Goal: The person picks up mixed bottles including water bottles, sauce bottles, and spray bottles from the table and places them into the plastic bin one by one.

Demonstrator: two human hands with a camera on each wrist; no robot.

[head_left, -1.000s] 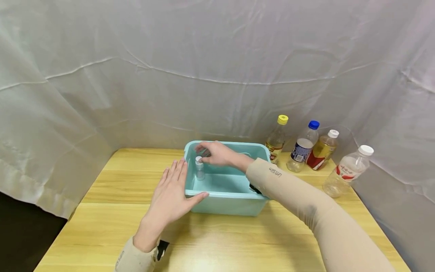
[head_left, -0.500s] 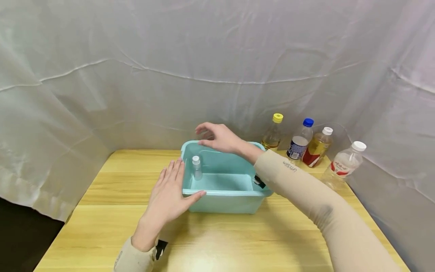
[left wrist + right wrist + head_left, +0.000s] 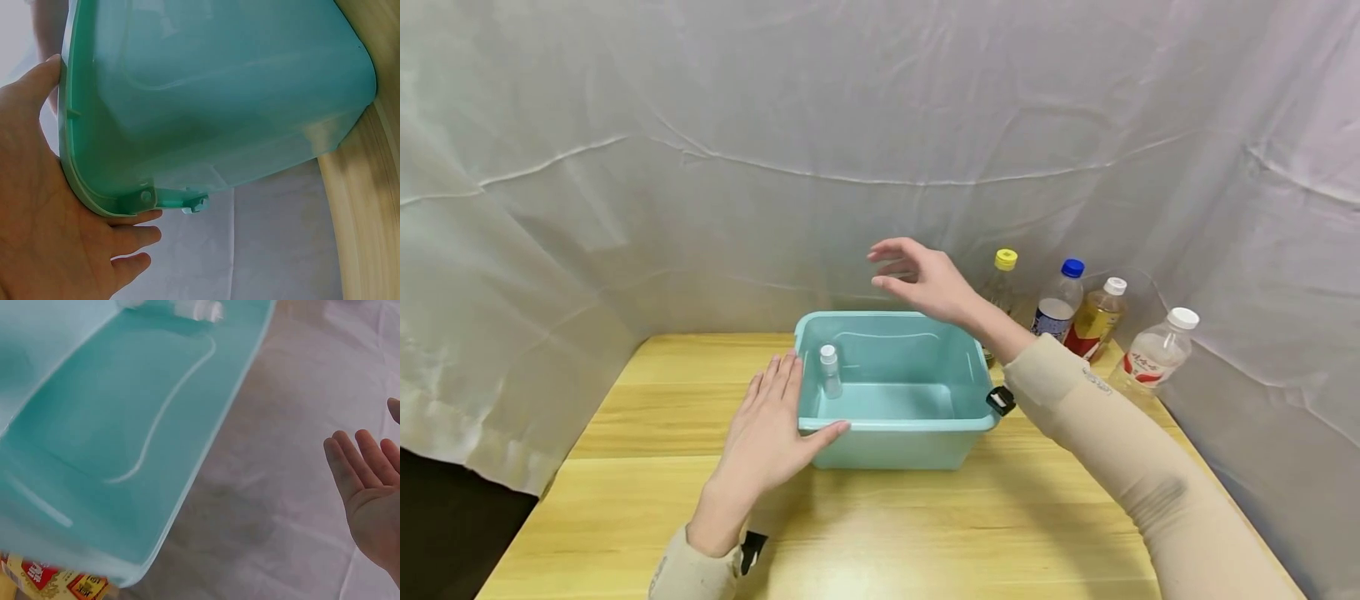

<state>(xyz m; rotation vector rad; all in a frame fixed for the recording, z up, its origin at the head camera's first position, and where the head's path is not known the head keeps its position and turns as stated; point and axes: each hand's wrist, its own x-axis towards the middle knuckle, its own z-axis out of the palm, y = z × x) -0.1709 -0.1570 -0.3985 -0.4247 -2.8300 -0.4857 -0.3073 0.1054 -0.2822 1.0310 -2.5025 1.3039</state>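
A teal plastic bin (image 3: pixel 895 448) stands on the wooden table. Inside it, by the left wall, a small clear bottle (image 3: pixel 830 372) with a white cap stands upright. My left hand (image 3: pixel 767 425) rests on the bin's near left corner, fingers straight along the left side and thumb over the front rim. In the left wrist view that hand (image 3: pixel 56 231) lies against the rim from outside. My right hand (image 3: pixel 928 279) hovers above the back rim, holding nothing, its fingers loosely bent. The right wrist view shows the right hand (image 3: pixel 372 500) with palm and fingers bare, apart from the bin.
Right of the bin stand a yellow-capped bottle (image 3: pixel 1004 262), partly behind my right arm, a blue-capped bottle (image 3: pixel 1060 302), a bottle with a gold and red label (image 3: pixel 1097 321) and a white-capped clear bottle (image 3: pixel 1157 354). A grey curtain (image 3: pixel 737 225) hangs behind the table.
My right hand has let go of the small bottle in the bin, risen out and moved to the right above the back rim. My left hand has stayed on the corner.
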